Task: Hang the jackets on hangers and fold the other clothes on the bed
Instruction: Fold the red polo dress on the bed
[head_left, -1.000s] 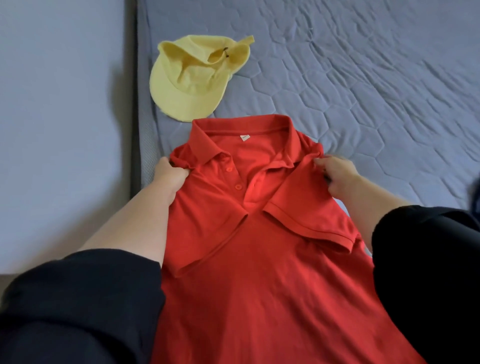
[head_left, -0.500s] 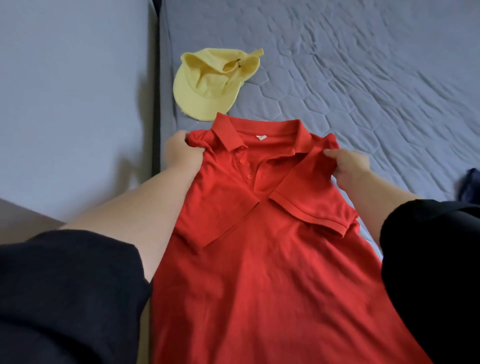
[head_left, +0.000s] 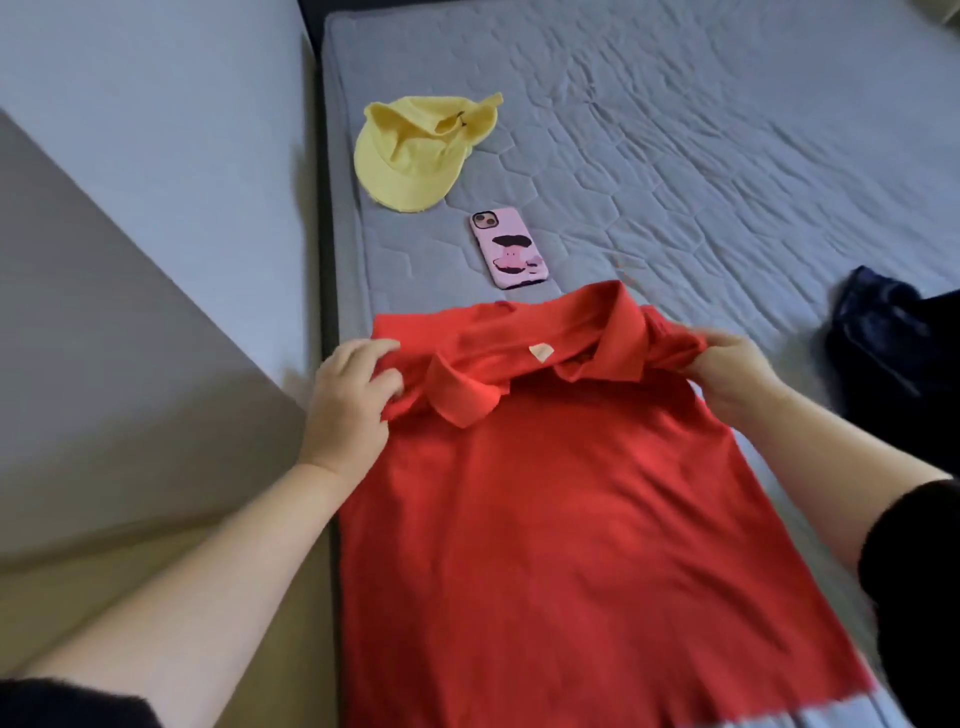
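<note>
A red polo shirt (head_left: 561, 519) lies along the near left part of the grey quilted bed (head_left: 701, 171), its plain back up and its collar and upper part bunched and folded over at the far end. My left hand (head_left: 350, 395) grips the shirt's left shoulder. On the other shoulder, my right hand (head_left: 727, 371) pinches the bunched fabric. The sleeves are tucked under and hidden.
A yellow cap (head_left: 415, 150) lies further up the bed by its left edge. A phone in a pink case (head_left: 509, 247) rests just beyond the collar. Dark blue clothing (head_left: 893, 332) sits at the right. A grey wall runs along the left.
The shirt has been pulled toward me and turned over at the top, so the buttoned front and folded sleeves no longer show. The pink phone has come into sight beyond the collar.
</note>
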